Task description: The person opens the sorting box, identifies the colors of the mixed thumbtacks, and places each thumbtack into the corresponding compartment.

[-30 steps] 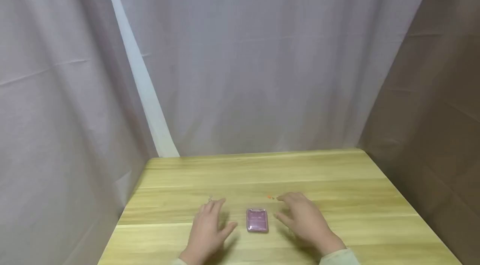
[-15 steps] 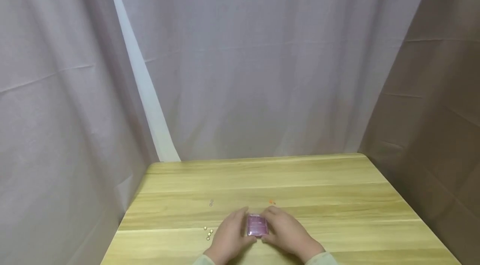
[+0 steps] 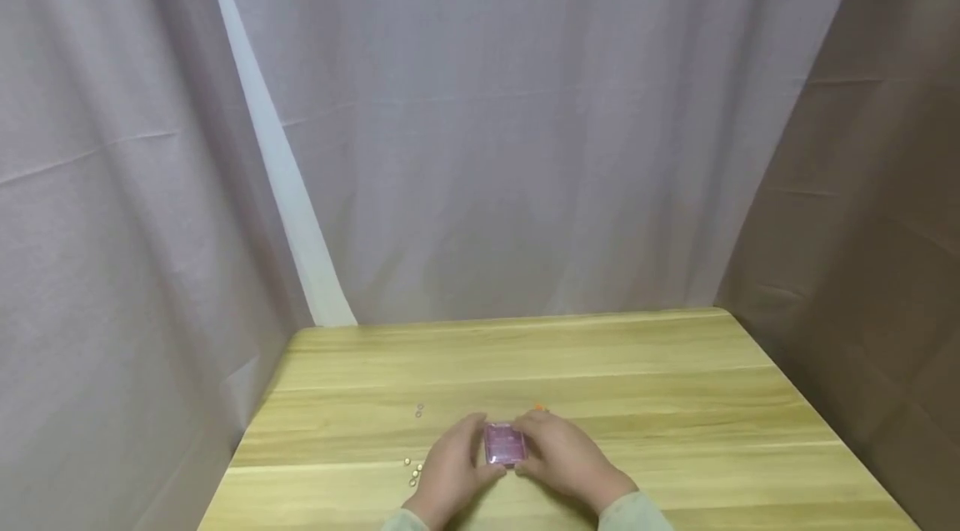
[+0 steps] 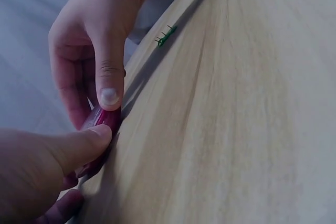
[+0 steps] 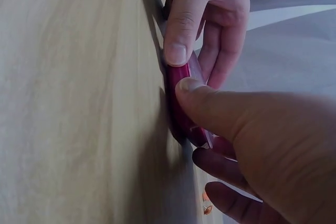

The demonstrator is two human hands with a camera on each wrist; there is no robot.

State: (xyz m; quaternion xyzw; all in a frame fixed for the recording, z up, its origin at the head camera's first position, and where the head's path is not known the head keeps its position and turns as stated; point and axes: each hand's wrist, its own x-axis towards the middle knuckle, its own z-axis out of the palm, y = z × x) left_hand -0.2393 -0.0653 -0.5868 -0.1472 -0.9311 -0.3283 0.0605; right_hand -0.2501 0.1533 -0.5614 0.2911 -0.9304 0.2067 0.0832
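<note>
A small purple rectangular box [image 3: 506, 445] with a clear, shiny top sits between both hands near the front of the wooden table. My left hand [image 3: 452, 464] grips its left side, thumb at the near edge. On the opposite side my right hand [image 3: 564, 458] grips it, fingers along the far right corner. From the left wrist view, the box [image 4: 103, 120] shows a dark magenta edge with both thumbs pressed on it. The right wrist view has the box [image 5: 178, 98] close against the tabletop, its side partly hidden by the right thumb.
Several small brass-coloured pieces [image 3: 415, 473] lie left of the left hand, with two pinkish ones [image 3: 419, 411] farther back. An orange bit [image 3: 539, 408] lies just beyond the right fingers. Curtains [image 3: 525, 181] surround the wooden table [image 3: 637, 356].
Both hands have come inward from either side and taken hold of the box. Over the last half second the box has shifted slightly up and left in the head view.
</note>
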